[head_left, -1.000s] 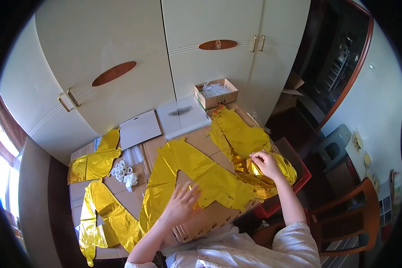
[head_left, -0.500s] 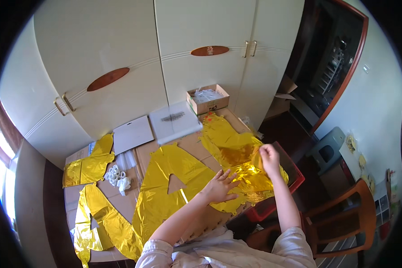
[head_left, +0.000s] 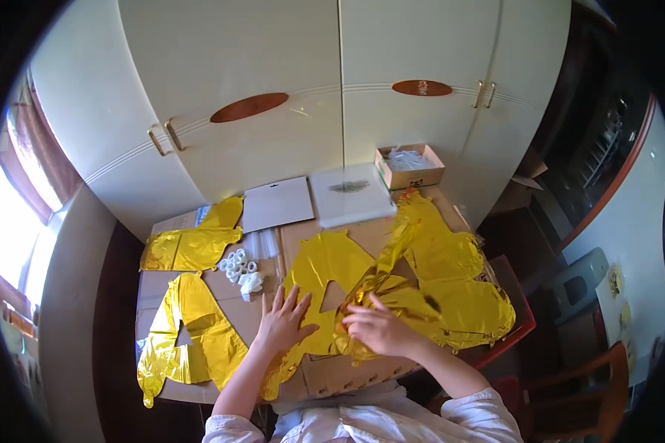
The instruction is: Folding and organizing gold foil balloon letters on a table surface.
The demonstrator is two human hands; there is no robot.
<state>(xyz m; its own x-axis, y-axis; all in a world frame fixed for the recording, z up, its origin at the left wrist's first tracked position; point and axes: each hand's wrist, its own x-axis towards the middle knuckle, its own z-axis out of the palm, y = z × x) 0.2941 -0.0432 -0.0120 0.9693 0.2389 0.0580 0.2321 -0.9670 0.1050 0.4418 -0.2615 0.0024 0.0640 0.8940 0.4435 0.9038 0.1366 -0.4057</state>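
Flat, uninflated gold foil balloons lie over the cardboard-covered table. My left hand (head_left: 279, 325) rests with its fingers spread at the left edge of a foil balloon with a triangular hole (head_left: 321, 258). My right hand (head_left: 377, 331) is closed on a crumpled, folded-over part of a gold foil balloon (head_left: 399, 295), right of that hole. Its exact grip is partly hidden by the fingers. Glossy foil with rounded lobes (head_left: 476, 314) spreads to the right; where it joins the held part is unclear. Another holed foil balloon (head_left: 210, 336) lies left of my left hand.
One more gold foil piece (head_left: 188, 247) lies at the far left. Beside it are several white rolls (head_left: 236, 264), a grey-white board (head_left: 278, 205) and a stack of clear plastic bags (head_left: 351, 199). A cardboard box (head_left: 414, 177) stands against the wardrobe (head_left: 414, 44). A red bin edge (head_left: 521, 325) borders the right.
My right hand has moved left and nearer to me, drawing foil over toward the holed balloon. My left hand has shifted left onto that balloon's edge. The view has turned left.
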